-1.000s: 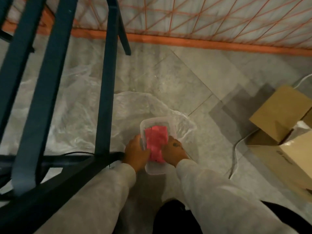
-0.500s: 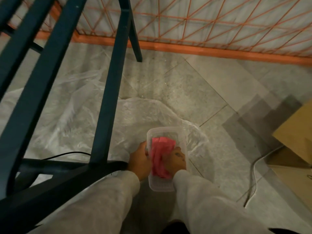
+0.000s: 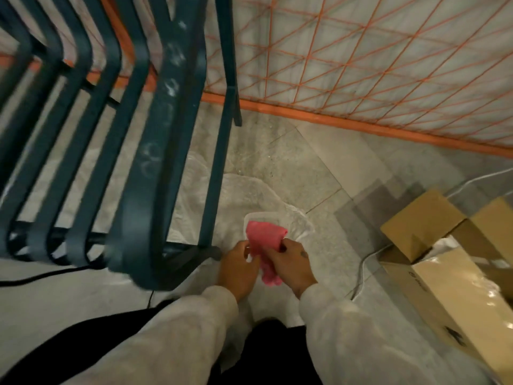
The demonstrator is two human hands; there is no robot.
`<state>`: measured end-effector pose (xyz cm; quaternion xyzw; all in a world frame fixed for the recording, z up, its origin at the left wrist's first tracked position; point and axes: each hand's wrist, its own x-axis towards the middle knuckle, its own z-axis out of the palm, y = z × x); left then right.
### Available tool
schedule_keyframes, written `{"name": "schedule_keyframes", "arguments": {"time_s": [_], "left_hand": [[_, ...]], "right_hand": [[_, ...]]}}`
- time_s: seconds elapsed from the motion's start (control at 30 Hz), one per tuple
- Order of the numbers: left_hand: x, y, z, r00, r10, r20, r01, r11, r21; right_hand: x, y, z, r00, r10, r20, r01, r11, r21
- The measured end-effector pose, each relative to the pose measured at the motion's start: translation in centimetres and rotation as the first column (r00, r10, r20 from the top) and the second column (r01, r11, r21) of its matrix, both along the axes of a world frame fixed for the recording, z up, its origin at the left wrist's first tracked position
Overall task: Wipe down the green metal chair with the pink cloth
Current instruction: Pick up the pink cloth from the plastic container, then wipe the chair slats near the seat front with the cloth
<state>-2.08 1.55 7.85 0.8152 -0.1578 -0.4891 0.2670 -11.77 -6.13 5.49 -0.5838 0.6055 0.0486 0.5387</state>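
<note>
The pink cloth (image 3: 265, 247) is held between both hands, bunched up, low in the middle of the view. The left hand (image 3: 238, 269) is closed on the cloth's left edge, fingers curled in. The right hand (image 3: 291, 263) is pinched on the cloth's right side, thumb and fingers gripped over the fabric. The upper part of the cloth is seen spread above the hands; a lower tail is hung down between the wrists. A clear plastic container (image 3: 259, 218) is seen on the floor just past the cloth, partly hidden by it; whether the cloth touches it cannot be told. The green metal chair (image 3: 163, 129) is placed to the left, slats filling the upper left of the view, with one leg foot just beside the left hand. White smudges are seen on the nearest slat. Clear plastic sheeting (image 3: 241, 190) is spread under the container. Cardboard boxes (image 3: 433, 245) are set well apart on the right. An orange wire grid (image 3: 361, 65) is stood along the back.
</note>
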Motion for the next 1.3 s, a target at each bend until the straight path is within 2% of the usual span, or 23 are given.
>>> {"name": "schedule_keyframes", "arguments": {"time_s": [0.1, 0.33, 0.53, 0.7, 0.87, 1.03, 1.2, 1.3], "left_hand": [[-0.2, 0.9, 5.4, 0.999, 0.018, -0.036, -0.018, 1.000, 0.002], [0.1, 2.6, 19.4, 1.000, 0.006, -0.003, -0.006, 1.000, -0.022], [1.6, 2.7, 29.8, 0.999, -0.037, -0.015, 0.035, 0.992, -0.118], [2.9, 3.5, 36.0, 0.999, -0.050, -0.018, 0.046, 0.982, -0.185], [5.4, 4.9, 39.9, 0.997, -0.075, 0.010, 0.075, 0.978, -0.193], [7.6, 7.2, 42.5, 0.989, -0.099, -0.110, 0.069, 0.966, -0.248], [9.4, 8.9, 42.8, 0.956, -0.066, -0.286, -0.020, 0.958, -0.286], [10.2, 9.4, 42.6, 0.950, -0.044, -0.310, -0.059, 0.948, -0.314]], "right_hand": [[-0.5, 0.5, 6.3, 1.000, 0.010, 0.027, -0.010, 1.000, -0.001], [-2.2, 1.5, 21.0, 0.996, 0.026, 0.083, -0.028, 0.999, 0.020], [-2.6, 1.7, 31.1, 0.985, 0.039, 0.171, -0.038, 0.999, -0.009], [-1.7, 2.0, 37.9, 0.969, 0.048, 0.243, -0.039, 0.998, -0.042], [-0.4, 2.9, 42.4, 0.959, 0.027, 0.281, -0.020, 0.999, -0.028], [1.3, 4.6, 45.5, 0.943, 0.021, 0.332, -0.027, 1.000, 0.013], [3.5, 5.9, 45.9, 0.928, 0.059, 0.367, -0.049, 0.998, -0.037], [4.5, 6.4, 45.4, 0.924, 0.048, 0.379, -0.038, 0.999, -0.035]]}}
